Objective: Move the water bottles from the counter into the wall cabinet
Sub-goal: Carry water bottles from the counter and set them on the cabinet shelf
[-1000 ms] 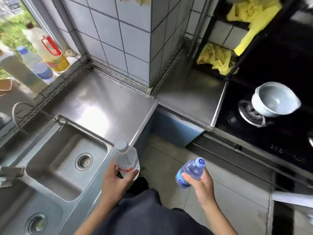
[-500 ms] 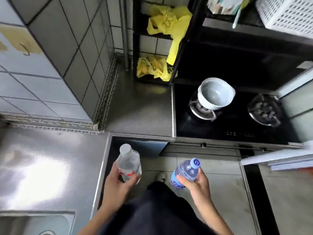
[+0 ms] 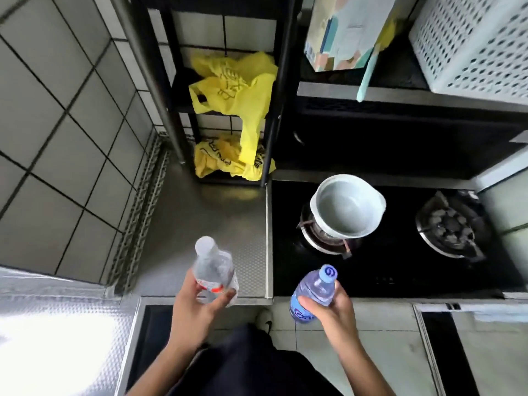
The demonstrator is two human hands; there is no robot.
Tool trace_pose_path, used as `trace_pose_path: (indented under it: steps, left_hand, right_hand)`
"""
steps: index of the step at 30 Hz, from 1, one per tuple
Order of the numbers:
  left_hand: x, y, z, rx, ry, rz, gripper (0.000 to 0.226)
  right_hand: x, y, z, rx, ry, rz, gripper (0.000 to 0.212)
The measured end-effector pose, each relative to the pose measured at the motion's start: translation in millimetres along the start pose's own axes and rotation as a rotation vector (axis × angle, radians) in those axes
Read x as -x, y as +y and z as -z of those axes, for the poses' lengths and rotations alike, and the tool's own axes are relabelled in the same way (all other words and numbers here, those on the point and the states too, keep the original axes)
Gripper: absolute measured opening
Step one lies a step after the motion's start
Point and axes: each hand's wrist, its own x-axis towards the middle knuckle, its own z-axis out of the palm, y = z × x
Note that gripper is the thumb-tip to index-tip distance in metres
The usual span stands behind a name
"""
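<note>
My left hand (image 3: pixel 194 312) grips a clear water bottle (image 3: pixel 213 267) with a white cap and a red-and-white label, held upright over the front edge of the steel counter (image 3: pixel 211 224). My right hand (image 3: pixel 333 310) holds a second bottle (image 3: pixel 314 290), clear with a blue cap and blue label, tilted a little to the right in front of the stove. The two bottles are apart, side by side at chest height. No wall cabinet shows in this view.
A black gas hob (image 3: pixel 400 238) carries a pale blue pot (image 3: pixel 347 207) on its left burner. Behind stands a black rack (image 3: pixel 281 90) with yellow plastic bags (image 3: pixel 237 90), a cardboard box (image 3: pixel 343 32) and a white perforated basket (image 3: pixel 474 44). Tiled wall (image 3: pixel 65 138) rises at the left.
The view has swung right and up, away from the sink toward the stove and rack. Both hands keep their bottles and have risen slightly toward the counter edge.
</note>
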Motion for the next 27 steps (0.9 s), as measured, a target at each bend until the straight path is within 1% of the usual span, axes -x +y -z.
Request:
trace_pose_path:
  steps: [3, 4, 5, 7, 9, 11, 13, 16, 21, 23, 27]
  left_hand:
    - [-27.4, 28.0, -4.9, 0.0, -0.011, -0.044, 0.074]
    - [-53.0, 50.4, -1.5, 0.019, 0.029, -0.121, 0.071]
    - [-75.7, 73.9, 2.7, 0.014, 0.047, -0.16, 0.068]
    - [-89.1, 98.4, 3.2, -0.006, 0.009, -0.19, 0.063]
    - [-104.2, 123.4, 6.2, 0.017, 0.035, -0.265, 0.062]
    - [-124.8, 163.1, 16.1, 0.056, 0.063, -0.334, 0.062]
    - [-142.6, 204.3, 26.6, 0.094, 0.05, -0.403, 0.063]
    - [-161.1, 261.3, 43.9, 0.134, 0.054, -0.492, 0.068]
    - [-166.6, 345.2, 73.6, 0.215, 0.094, -0.628, 0.081]
    - [-164.0, 379.2, 84.7, 0.233, 0.084, -0.696, 0.076]
    - [-151.4, 447.2, 113.5, 0.313, 0.044, -0.819, 0.07]
  right_hand:
    - [-37.4, -41.0, -18.6, -0.011, -0.037, 0.075, 0.048]
    - [-61.1, -78.7, -27.3, -0.041, -0.043, 0.144, 0.046]
    - [-81.1, -109.0, -33.6, -0.051, -0.07, 0.202, 0.045]
    - [-93.6, -138.2, -41.1, 0.017, -0.125, 0.289, 0.044]
    - [-102.4, -172.3, -48.4, -0.03, -0.165, 0.348, 0.044]
    - [-109.5, -221.0, -52.0, -0.051, -0.145, 0.447, 0.042]
    - [-105.9, -272.8, -56.7, -0.055, -0.154, 0.562, 0.035]
    - [-95.3, -341.7, -59.3, -0.062, -0.172, 0.682, 0.028]
    - [-61.0, -436.9, -56.1, -0.018, -0.198, 0.878, 0.029]
    - [-42.3, -473.2, -53.0, -0.009, -0.202, 0.961, 0.025]
    - [1.3, -545.1, -48.3, -0.044, -0.189, 1.124, 0.027]
